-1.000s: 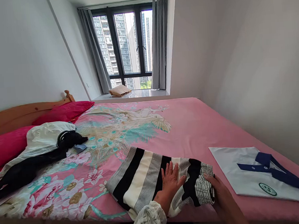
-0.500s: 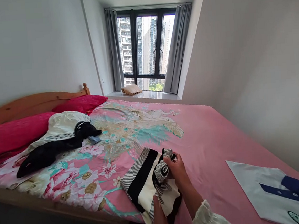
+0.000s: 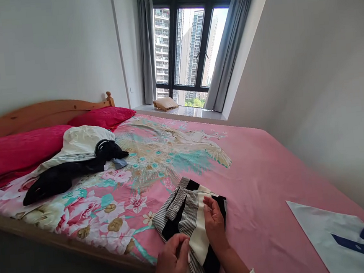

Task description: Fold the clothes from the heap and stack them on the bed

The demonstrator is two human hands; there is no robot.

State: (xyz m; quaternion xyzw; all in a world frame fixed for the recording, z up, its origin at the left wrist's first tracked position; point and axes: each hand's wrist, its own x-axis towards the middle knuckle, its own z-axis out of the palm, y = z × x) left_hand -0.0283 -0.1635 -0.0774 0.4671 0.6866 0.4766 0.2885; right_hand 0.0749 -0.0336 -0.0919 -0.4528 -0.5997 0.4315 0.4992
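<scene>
At the bed's [image 3: 253, 160] near edge, the left hand [image 3: 174, 257] is pinching a folded striped garment [image 3: 197, 232]; the right hand [image 3: 214, 222] is resting upon it.

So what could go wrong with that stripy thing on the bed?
The striped garment reaches toward the near side of the bed, so that end might slide off. Its top layer sits slanted over the one below, so a tug from the left hand or right hand could crease it. An arm might also brush the white and navy shirt and wrinkle it.
</scene>
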